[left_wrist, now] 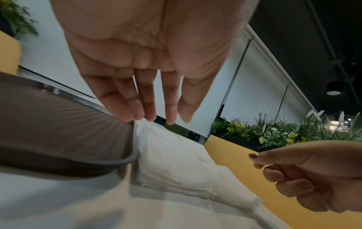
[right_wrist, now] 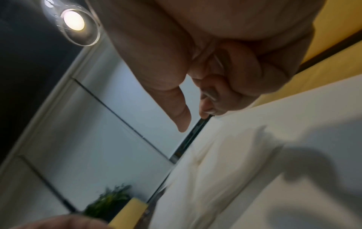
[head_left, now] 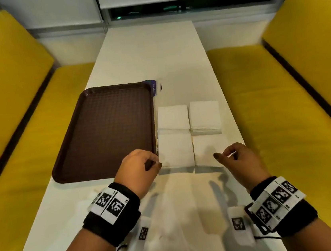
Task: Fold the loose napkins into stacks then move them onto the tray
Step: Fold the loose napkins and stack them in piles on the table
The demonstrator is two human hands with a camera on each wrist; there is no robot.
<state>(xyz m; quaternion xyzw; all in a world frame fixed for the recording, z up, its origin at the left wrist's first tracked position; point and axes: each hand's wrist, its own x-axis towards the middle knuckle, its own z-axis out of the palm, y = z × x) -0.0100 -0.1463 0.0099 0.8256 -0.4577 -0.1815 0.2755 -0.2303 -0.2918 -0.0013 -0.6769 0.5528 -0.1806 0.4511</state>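
Observation:
A brown tray (head_left: 107,130) lies empty on the left of the white table (head_left: 151,50). Right of it sit folded white napkin stacks in two rows: near-left (head_left: 176,151), near-right (head_left: 209,151), far-left (head_left: 173,117) and far-right (head_left: 205,115). A large loose napkin (head_left: 191,205) lies spread flat between my wrists. My left hand (head_left: 154,164) hovers at the near-left stack's left edge by the tray corner (left_wrist: 125,161), fingers (left_wrist: 150,108) relaxed and empty. My right hand (head_left: 224,155) hangs over the near-right stack's front edge, fingers (right_wrist: 245,74) curled in, thumb out, holding nothing.
A purple and white packet (head_left: 154,88) lies behind the tray's far right corner. Yellow bench seats (head_left: 281,90) flank the table on both sides. The table's far half is bare. Planters with greenery (left_wrist: 274,131) stand behind the right bench.

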